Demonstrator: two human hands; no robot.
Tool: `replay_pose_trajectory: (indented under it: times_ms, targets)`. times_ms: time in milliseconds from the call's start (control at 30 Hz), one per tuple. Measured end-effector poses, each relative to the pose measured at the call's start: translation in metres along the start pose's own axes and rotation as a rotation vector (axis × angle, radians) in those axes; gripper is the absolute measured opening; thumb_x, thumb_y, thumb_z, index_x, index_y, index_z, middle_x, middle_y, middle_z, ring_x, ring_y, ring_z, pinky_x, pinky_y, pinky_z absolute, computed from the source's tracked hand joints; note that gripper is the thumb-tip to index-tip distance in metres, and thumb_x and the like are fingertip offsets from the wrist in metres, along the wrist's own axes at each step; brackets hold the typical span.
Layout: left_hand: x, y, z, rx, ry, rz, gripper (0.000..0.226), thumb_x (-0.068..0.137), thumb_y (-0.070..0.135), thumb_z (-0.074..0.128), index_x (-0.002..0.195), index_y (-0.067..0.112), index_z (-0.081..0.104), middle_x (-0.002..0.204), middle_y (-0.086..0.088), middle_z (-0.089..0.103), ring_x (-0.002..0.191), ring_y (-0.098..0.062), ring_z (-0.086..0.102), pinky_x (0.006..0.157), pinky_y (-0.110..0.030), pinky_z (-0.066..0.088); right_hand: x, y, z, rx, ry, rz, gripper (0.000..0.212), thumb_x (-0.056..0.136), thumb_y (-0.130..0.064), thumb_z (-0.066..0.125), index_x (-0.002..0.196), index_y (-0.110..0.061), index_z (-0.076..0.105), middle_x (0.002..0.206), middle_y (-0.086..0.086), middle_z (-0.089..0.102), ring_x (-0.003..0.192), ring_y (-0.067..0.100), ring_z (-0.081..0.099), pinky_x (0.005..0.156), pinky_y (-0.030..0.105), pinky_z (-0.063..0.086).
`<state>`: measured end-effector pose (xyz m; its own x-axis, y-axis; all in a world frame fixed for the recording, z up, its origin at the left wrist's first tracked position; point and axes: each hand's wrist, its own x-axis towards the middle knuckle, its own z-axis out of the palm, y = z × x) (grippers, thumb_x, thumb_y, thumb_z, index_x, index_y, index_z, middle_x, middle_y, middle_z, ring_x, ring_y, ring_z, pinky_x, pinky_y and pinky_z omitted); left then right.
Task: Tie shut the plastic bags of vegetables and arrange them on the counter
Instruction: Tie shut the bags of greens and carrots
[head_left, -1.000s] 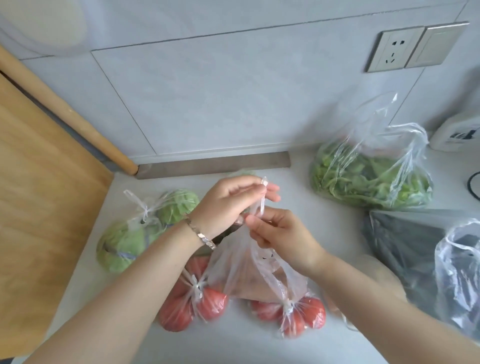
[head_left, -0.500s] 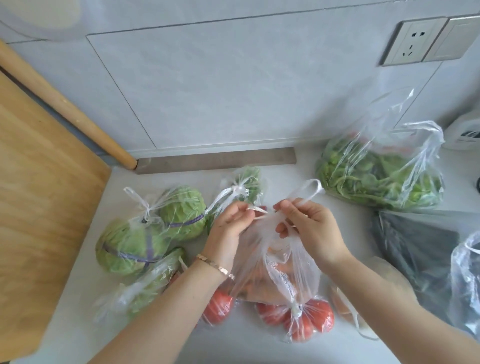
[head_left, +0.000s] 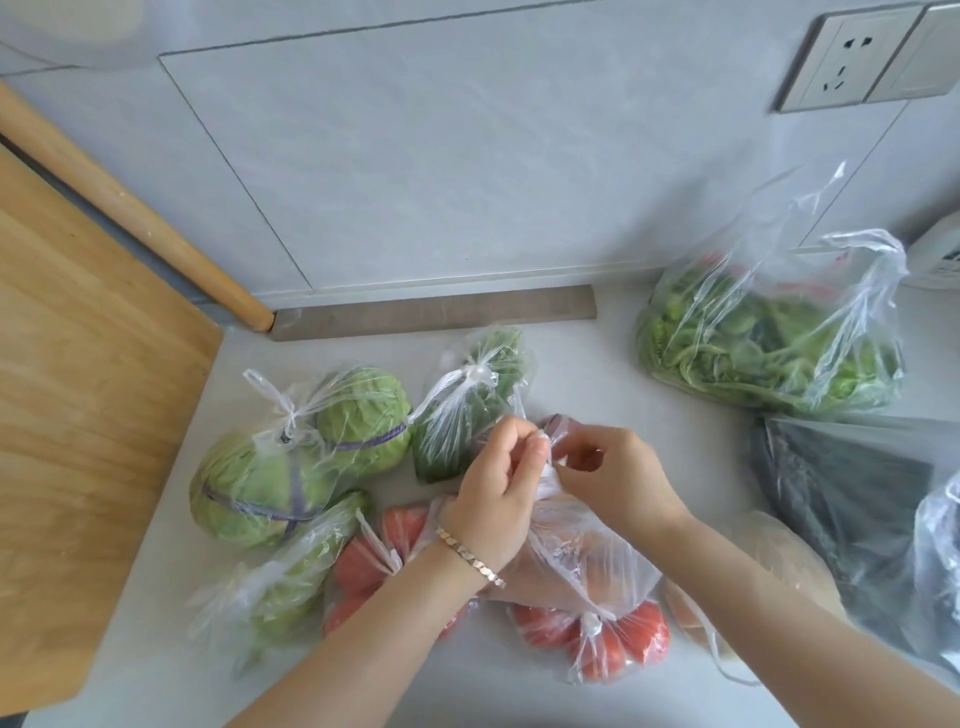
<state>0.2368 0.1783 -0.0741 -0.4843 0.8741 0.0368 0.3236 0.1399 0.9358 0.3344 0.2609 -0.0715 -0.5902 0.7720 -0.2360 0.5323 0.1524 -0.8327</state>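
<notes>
At the centre of the head view, my left hand (head_left: 493, 499) and right hand (head_left: 618, 483) are close together, pinching the handles of the clear bag (head_left: 587, 561), which is sitting on the counter (head_left: 597, 374). I am aiming to pull both ends evenly, snugging the knot low.
</notes>
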Motion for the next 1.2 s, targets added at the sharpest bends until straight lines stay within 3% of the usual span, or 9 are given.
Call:
replay_pose_trajectory:
  times_ms: [100, 167, 267, 467, 600, 667, 833, 1067, 1200]
  targets:
    - [0.007, -0.002, -0.003, -0.008, 0.116, -0.021, 0.024, 0.093, 0.012, 0.044, 0.072, 0.024, 0.044, 0.061, 0.009, 0.042, 0.054, 0.001, 0.043, 0.057, -0.008, 0.036, -0.007, 0.004, -0.005, 0.095, -0.241, 0.045, 0.031, 0.089, -0.015, 0.055, 0.058, -0.008, 0.055, 0.051, -0.001, 0.047, 0.045, 0.004, 0.039, 0.052, 0.014, 0.034]
    - [0.013, -0.005, -0.007, -0.022, 0.154, -0.068, 0.026, 0.093, 0.012, 0.044, 0.071, 0.025, 0.043, 0.060, 0.006, 0.042, 0.052, 0.001, 0.042, 0.056, -0.009, 0.036, -0.011, 0.007, -0.011, 0.450, -0.388, 0.126, 0.009, 0.082, -0.001, 0.061, 0.079, -0.008, 0.064, 0.060, 0.003, 0.060, 0.049, 0.005, 0.051, 0.053, 0.014, 0.042]
    - [0.015, -0.009, -0.006, -0.040, 0.097, -0.126, 0.024, 0.094, 0.015, 0.044, 0.071, 0.023, 0.044, 0.062, 0.000, 0.046, 0.056, -0.004, 0.043, 0.056, -0.012, 0.038, -0.011, 0.015, -0.014, 0.762, -0.490, 0.099, 0.037, 0.069, 0.017, 0.059, 0.091, -0.012, 0.066, 0.071, 0.012, 0.069, 0.058, 0.015, 0.063, 0.060, 0.018, 0.053]
    - [0.011, -0.007, -0.004, -0.111, 0.038, -0.172, 0.022, 0.095, 0.017, 0.042, 0.074, 0.020, 0.044, 0.055, 0.002, 0.048, 0.045, -0.002, 0.046, 0.046, -0.013, 0.037, -0.015, 0.008, -0.006, 0.767, -0.260, -0.042, 0.054, 0.069, 0.029, 0.054, 0.065, -0.020, 0.076, 0.066, 0.001, 0.074, 0.060, 0.008, 0.067, 0.058, 0.016, 0.053]
    - [0.009, -0.008, -0.004, -0.257, 0.004, -0.290, 0.023, 0.094, 0.017, 0.044, 0.072, 0.021, 0.045, 0.046, 0.009, 0.048, 0.056, -0.015, 0.053, 0.041, -0.017, 0.034, -0.014, 0.011, 0.003, 0.606, 0.001, -0.101, 0.061, 0.072, 0.023, 0.056, 0.064, -0.034, 0.074, 0.067, 0.026, 0.065, 0.063, 0.019, 0.049, 0.063, 0.023, 0.042]
    - [0.011, -0.008, -0.008, -0.404, 0.046, -0.378, 0.025, 0.091, 0.018, 0.050, 0.066, 0.020, 0.050, 0.053, 0.003, 0.053, 0.056, -0.014, 0.054, 0.045, -0.020, 0.037, -0.014, 0.013, 0.006, 0.514, 0.059, -0.165, 0.063, 0.073, 0.021, 0.058, 0.063, -0.040, 0.072, 0.068, -0.004, 0.068, 0.063, 0.012, 0.054, 0.060, 0.013, 0.043]
    - [0.020, 0.001, -0.023, -0.977, 0.067, -0.598, 0.042, 0.090, 0.009, 0.042, 0.051, 0.010, 0.056, 0.059, -0.007, 0.059, 0.064, -0.020, 0.054, 0.073, -0.035, 0.044, -0.023, 0.010, -0.003, 0.484, 0.066, -0.247, 0.021, 0.081, -0.012, 0.064, 0.067, -0.027, 0.070, 0.097, 0.000, 0.068, 0.094, 0.006, 0.063, 0.084, 0.016, 0.048]
    - [0.014, -0.015, -0.035, -1.383, 0.127, -0.717, 0.041, 0.095, 0.021, 0.035, 0.057, 0.012, 0.046, 0.052, 0.000, 0.049, 0.047, -0.012, 0.053, 0.066, -0.033, 0.059, -0.022, 0.046, 0.001, 1.336, -0.041, 0.215, 0.041, 0.047, -0.040, 0.081, 0.059, -0.006, 0.063, 0.079, 0.017, 0.060, 0.083, 0.027, 0.060, 0.075, 0.031, 0.057]
    - [0.010, -0.057, -0.046, -1.339, 0.387, -0.856, 0.035, 0.097, 0.015, 0.033, 0.063, 0.011, 0.041, 0.041, 0.003, 0.044, 0.030, -0.007, 0.035, 0.037, -0.012, 0.035, -0.038, 0.074, 0.000, 1.513, 0.064, 0.418, 0.046, 0.014, -0.026, 0.091, 0.044, -0.009, 0.060, 0.071, 0.013, 0.072, 0.073, 0.024, 0.071, 0.065, 0.035, 0.060]
